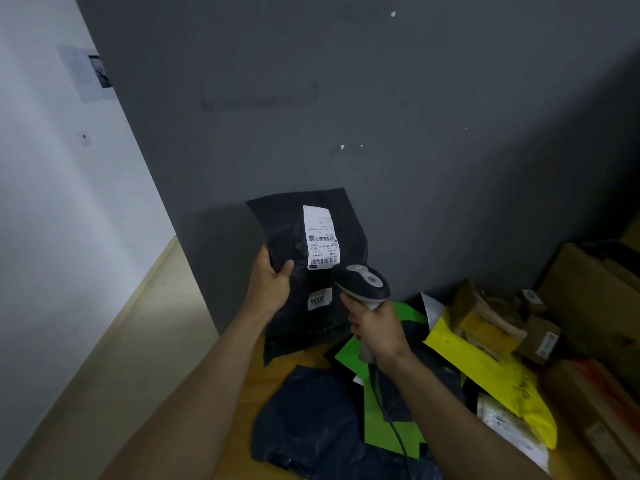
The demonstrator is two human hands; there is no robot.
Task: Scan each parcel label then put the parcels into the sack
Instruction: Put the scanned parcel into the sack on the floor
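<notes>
the left forearm (pixel 194 393) and right forearm (pixel 467 410) reach up from the bottom edge, over a dark blue parcel (pixel 308 420) lying flat on the wooden tabletop (pixel 258 386). the left grip (pixel 272 282) pinches the black parcel (pixel 284 223) at its left edge, thumb on the front and fingers hidden behind. it holds the parcel upright and clear of the pile, so the white label (pixel 320 237) faces the person. the right grip (pixel 375 327) is wrapped round the handle of the scanner (pixel 363 280), whose head sits just below the label's lower barcode and looks aimed up at it. this is judged the scanning step for this parcel.

a green parcel (pixel 384 420), a yellow parcel (pixel 485 368) and cardboard boxes (pixel 485 317) crowd the right side. the scanner's cable (pixel 391 420) trails down across them and could snag. the grey wall (pixel 381 133) stands close behind the raised parcel, so there is little room forward. open room lies to the left, over the floor (pixel 121 341). the sack is not in view.
</notes>
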